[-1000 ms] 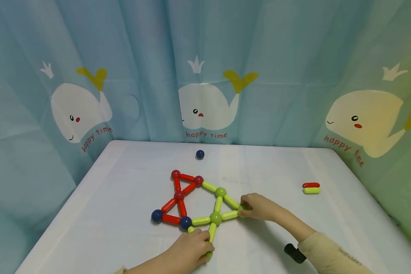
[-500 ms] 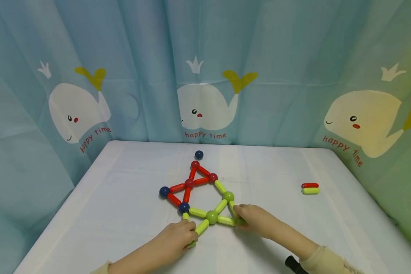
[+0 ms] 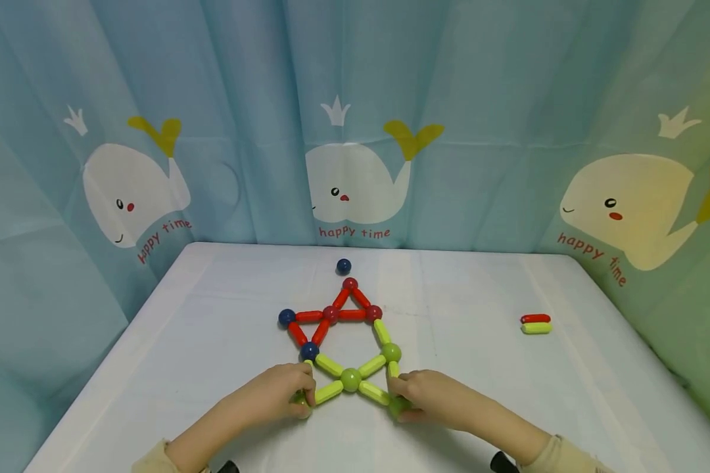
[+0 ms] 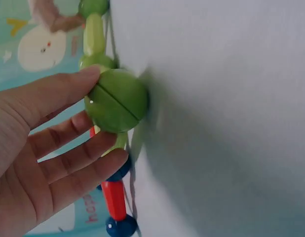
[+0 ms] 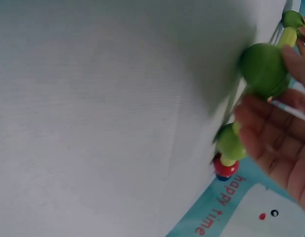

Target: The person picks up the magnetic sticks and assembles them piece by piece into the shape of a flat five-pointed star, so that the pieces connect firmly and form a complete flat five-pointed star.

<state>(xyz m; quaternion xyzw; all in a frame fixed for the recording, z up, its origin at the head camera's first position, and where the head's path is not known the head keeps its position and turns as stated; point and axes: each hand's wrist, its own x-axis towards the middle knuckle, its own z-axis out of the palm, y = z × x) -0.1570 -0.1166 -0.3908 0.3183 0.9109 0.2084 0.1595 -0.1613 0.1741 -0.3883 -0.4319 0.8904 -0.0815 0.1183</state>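
A flat figure of magnetic rods and balls lies on the white table. Its far part has red rods (image 3: 352, 315), red balls (image 3: 331, 314) and two dark blue balls (image 3: 309, 351); the near part has yellow-green rods (image 3: 329, 392) meeting at a green ball (image 3: 351, 380). My left hand (image 3: 275, 392) pinches the near-left corner's green ball (image 4: 118, 101) between thumb and fingers. At the near-right corner my right hand (image 3: 434, 394) holds another green ball (image 5: 263, 69). Both held balls are partly covered by fingers in the head view.
A loose dark blue ball (image 3: 344, 267) sits just beyond the figure's far tip. To the right lie a loose red rod (image 3: 535, 318) and a loose yellow-green rod (image 3: 536, 328). A whale-print curtain (image 3: 485, 85) hangs behind the table.
The figure has turned clockwise, its red tip swinging right and nearer the loose blue ball. Both hands have kept hold of their corner balls and shifted left with them.
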